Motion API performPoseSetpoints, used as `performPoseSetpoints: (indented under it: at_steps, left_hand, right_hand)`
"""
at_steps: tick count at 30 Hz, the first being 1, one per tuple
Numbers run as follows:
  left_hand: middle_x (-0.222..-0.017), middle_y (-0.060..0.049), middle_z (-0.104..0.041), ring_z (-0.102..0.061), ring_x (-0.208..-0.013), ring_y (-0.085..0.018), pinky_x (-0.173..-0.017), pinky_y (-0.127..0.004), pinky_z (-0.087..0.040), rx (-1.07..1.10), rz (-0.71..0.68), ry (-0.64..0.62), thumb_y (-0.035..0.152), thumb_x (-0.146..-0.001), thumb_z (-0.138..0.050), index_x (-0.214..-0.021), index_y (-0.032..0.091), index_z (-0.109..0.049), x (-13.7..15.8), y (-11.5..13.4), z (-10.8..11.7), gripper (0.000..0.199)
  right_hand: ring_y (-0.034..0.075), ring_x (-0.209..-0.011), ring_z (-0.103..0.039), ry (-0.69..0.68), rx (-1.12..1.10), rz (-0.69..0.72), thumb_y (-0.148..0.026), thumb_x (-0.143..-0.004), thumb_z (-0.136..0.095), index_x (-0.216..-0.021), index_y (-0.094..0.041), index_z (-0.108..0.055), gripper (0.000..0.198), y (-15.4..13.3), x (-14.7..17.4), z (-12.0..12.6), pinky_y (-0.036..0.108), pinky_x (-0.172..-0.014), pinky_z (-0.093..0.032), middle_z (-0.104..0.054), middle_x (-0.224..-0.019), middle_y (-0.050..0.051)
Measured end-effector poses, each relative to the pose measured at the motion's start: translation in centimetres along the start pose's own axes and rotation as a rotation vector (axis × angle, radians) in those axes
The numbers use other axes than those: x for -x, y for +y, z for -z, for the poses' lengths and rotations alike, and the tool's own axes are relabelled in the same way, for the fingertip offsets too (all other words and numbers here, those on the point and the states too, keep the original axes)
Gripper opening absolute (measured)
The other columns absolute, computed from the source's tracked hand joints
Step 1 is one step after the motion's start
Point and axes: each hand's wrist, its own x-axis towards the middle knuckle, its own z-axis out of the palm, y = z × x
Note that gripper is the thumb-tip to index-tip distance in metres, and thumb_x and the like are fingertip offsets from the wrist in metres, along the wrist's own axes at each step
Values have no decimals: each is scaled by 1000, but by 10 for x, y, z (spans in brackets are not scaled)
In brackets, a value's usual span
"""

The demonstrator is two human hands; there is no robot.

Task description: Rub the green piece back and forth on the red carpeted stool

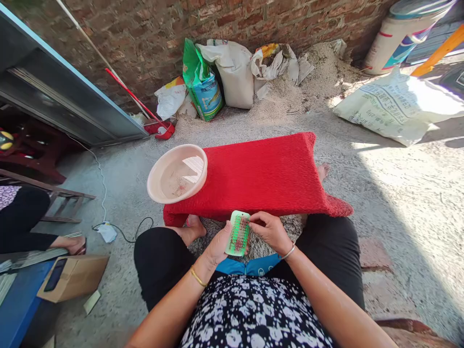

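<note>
My left hand (219,245) is closed around a small scrubbing brush (238,234), pale with green bristles facing up. Reddish-brown bits cling among the bristles. At the brush's upper right edge, my right hand (270,232) is pinched; whatever its fingertips hold is too small to make out. Just beyond both hands, a red pile cloth (259,174) is draped over a low, flat support. A pale pink basin (177,174) stands at the left end of the cloth, holding shallow water with some debris.
Several sacks (235,72) lean along the brick wall (217,19). A white sack (395,106) lies on the floor at right, near a large bucket (395,41). At left are a red dustpan (165,130), a cable (134,237), a cardboard box (78,275) and another person's leg (27,217).
</note>
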Motion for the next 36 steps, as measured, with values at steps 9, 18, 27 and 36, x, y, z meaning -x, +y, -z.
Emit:
performPoseSetpoints:
  at_steps: [9,18,27,36]
  left_hand:
    - [-73,-5,-67,-58,-63,-14,-60,-25,-45,-164,-82,76,59,-79,-58,-94,11,-67,-1,-1,-1,51]
    - [-81,-13,-68,-64,-61,-21,-58,-34,-51,-9,-14,-59,71,-78,-46,-98,9,-65,0,-3,-4,68]
    - [-85,-14,-67,-64,-64,-21,-57,-34,-52,113,-43,-91,72,-78,-43,-98,8,-63,6,2,7,70]
    - [-83,-14,-68,-65,-64,-20,-62,-33,-53,113,-133,102,69,-82,-42,-96,8,-63,0,11,19,67]
  right_hand:
    - [15,-71,-53,-111,590,261,-14,-80,-49,-80,-20,-61,14,3,-5,-5,24,-66,-40,-59,-77,3]
    - [11,-48,-39,162,-450,-252,-35,-69,-58,-65,-21,-52,16,7,-5,-14,23,-45,-28,-47,-55,-5]
    - [12,-56,-47,-98,-216,-260,-37,-80,-51,-67,-21,-53,21,20,0,9,23,-50,-34,-53,-62,-2]
    - [17,-79,-61,-246,773,44,-6,-80,-50,-95,-24,-66,29,50,6,2,26,-67,-41,-64,-95,6]
